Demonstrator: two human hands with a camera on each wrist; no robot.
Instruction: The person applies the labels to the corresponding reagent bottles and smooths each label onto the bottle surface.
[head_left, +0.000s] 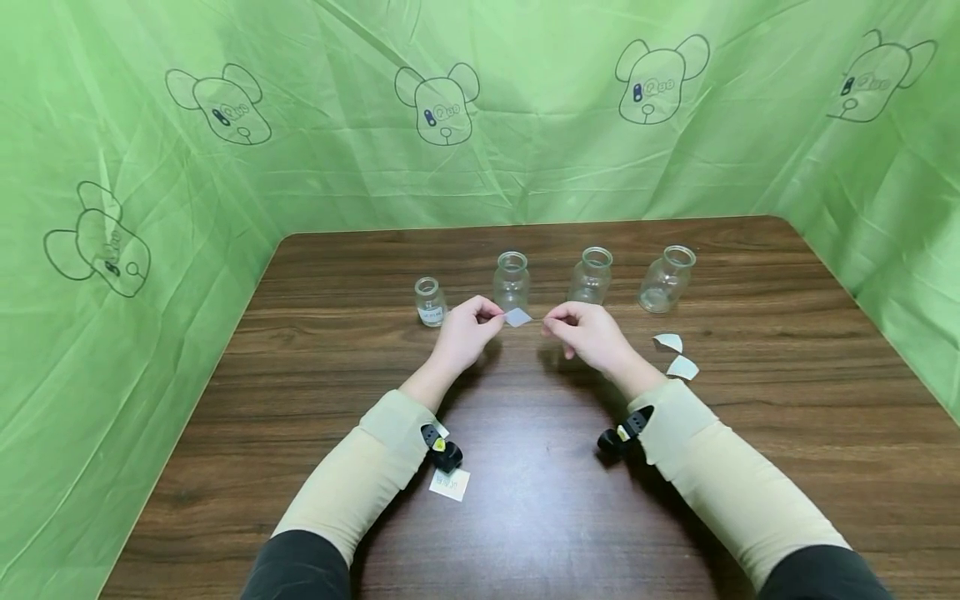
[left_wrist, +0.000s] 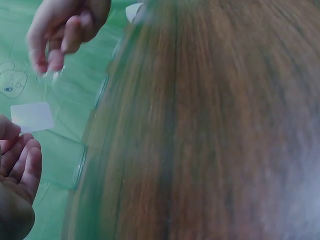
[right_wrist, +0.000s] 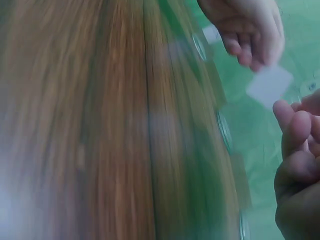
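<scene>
My left hand (head_left: pixel 468 333) pinches a small white square label (head_left: pixel 517 317) by one corner between thumb and fingertips. In the left wrist view the label (left_wrist: pixel 32 117) sticks out flat from the left hand's fingers. Facing it, my right hand (head_left: pixel 592 335) has its fingers bent, with nothing visible between them. Its fingertips (right_wrist: pixel 281 107) come close to the label's free corner in the right wrist view. Both hands are raised in front of a clear glass jar (head_left: pixel 512 279). Left of that jar stands a smaller glass bottle (head_left: pixel 430 302) bearing a white label.
Two more clear jars (head_left: pixel 590 279) (head_left: pixel 666 282) stand to the right in the same row. Two curved white paper scraps (head_left: pixel 667 342) (head_left: pixel 682 367) lie beside my right forearm. A white paper with writing (head_left: pixel 450 485) lies under my left wrist. Green curtains (head_left: pixel 525 167) border the wooden table.
</scene>
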